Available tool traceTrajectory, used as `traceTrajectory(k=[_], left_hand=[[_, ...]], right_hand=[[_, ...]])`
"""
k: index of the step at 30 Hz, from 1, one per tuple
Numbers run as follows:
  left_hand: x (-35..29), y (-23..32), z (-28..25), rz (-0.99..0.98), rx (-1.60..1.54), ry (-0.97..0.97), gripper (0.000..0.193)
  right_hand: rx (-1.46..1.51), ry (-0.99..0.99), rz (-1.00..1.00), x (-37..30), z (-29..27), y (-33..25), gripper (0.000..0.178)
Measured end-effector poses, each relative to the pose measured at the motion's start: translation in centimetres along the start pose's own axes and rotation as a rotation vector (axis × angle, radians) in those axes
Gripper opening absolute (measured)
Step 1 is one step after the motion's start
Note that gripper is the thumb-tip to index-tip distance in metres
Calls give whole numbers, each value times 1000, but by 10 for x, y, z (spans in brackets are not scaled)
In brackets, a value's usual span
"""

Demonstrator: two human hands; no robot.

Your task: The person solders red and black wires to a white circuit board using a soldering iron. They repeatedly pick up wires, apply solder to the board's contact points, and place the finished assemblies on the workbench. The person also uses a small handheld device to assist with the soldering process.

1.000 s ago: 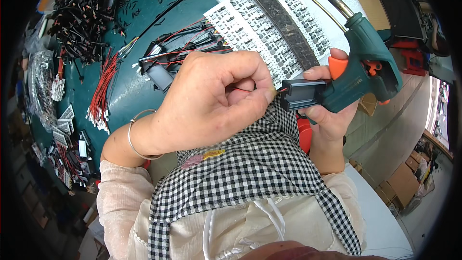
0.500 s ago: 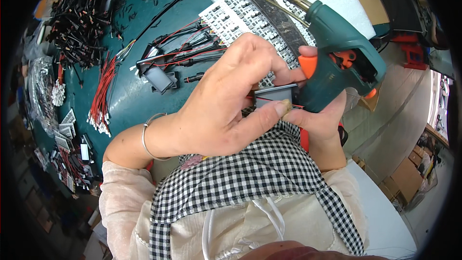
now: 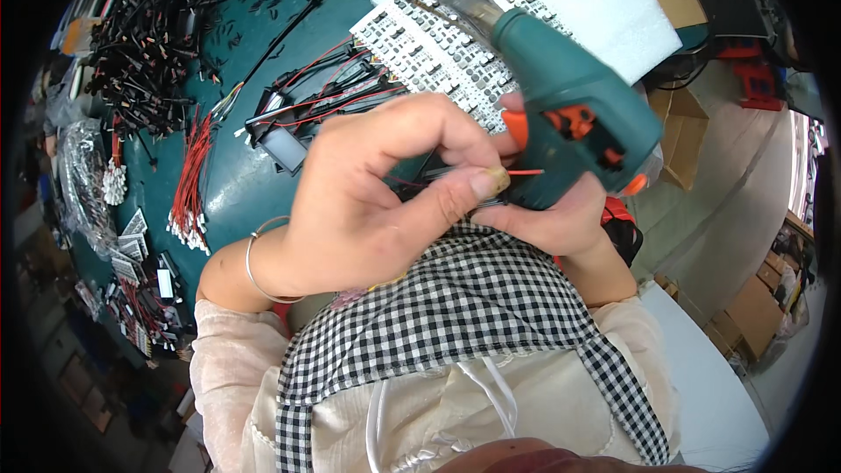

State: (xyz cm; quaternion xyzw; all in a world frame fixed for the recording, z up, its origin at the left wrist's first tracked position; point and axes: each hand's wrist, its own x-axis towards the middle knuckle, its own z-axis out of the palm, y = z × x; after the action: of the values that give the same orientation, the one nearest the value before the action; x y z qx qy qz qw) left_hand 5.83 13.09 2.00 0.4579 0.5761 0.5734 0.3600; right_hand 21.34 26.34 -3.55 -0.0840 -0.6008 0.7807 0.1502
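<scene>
My left hand is closed, with thumb and forefinger pinching a thin red wire whose end sticks out to the right. Behind those fingers a dark part shows only in slivers; its shape is mostly hidden. My right hand is wrapped round the handle of a green hot glue gun with an orange trigger. The gun's nozzle end points to the far left, over white circuit boards. The right thumb lies close beneath the left fingertips, near the hidden part.
Black cables lie heaped at the far left, beside red wires with white connectors. Grey-screened modules with leads lie left of my hands. White foam sits at the back right. A cardboard box stands right of the table.
The glue gun and both hands have shifted left. My left fingers now pinch the red wire, which sticks out further. The grey-faced module between my hands has become mostly hidden.
</scene>
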Motion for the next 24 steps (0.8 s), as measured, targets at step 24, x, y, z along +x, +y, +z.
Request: traceTrajectory(k=[24], left_hand=[[-3, -60, -11, -135, 711, 223, 5]], right_hand=[[24, 451, 144, -66, -26, -33, 91]])
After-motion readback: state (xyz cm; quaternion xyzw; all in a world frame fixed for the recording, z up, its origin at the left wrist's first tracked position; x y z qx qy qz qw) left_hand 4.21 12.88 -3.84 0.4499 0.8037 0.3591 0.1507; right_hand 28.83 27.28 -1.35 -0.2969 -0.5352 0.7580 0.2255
